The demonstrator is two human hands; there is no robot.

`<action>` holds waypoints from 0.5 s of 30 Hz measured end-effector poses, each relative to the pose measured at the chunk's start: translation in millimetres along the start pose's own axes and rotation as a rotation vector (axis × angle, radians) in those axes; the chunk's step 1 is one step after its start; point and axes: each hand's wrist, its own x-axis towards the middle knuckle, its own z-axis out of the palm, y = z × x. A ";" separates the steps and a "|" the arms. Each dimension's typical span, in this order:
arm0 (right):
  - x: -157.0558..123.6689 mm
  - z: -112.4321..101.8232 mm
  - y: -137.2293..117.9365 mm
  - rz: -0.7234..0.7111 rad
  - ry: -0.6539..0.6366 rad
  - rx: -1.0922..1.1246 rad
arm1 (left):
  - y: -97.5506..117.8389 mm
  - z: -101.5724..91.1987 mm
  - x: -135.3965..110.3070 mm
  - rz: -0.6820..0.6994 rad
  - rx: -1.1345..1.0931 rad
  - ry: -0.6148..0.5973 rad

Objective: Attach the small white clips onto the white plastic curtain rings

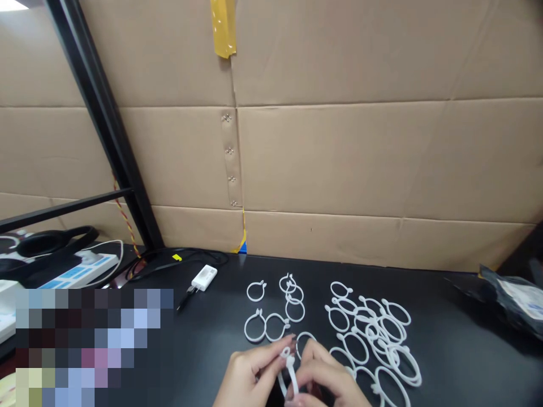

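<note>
Nothing can be read: the print on the white adapter (205, 277) near the bench's (203, 345) back edge and the label (526, 297) on the black bag (492, 288) toward the right edge are too small or blurred.

The rings (292, 376) are white, the tabletop (203, 345) black, cardboard (339, 158) tan, tape (223, 28) yellow, cord (124, 217) red-and-yellow.

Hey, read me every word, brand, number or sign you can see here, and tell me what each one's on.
None can be read.
White charger: faint marks, too small to read.
White label on the black bag: too blurred to read.
Held white ring: no lettering that I can make out.
</note>
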 end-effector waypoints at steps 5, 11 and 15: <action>-0.6 -4.0 2.0 0.003 0.132 0.069 | -1.0 -0.1 1.0 0.012 -0.277 -0.080; -1.0 -4.5 5.2 -0.086 0.154 0.005 | -6.0 1.1 -0.5 0.057 -0.634 -0.194; -7.5 3.8 15.3 -0.163 0.108 -0.157 | -4.9 1.0 -1.4 0.040 -0.536 -0.147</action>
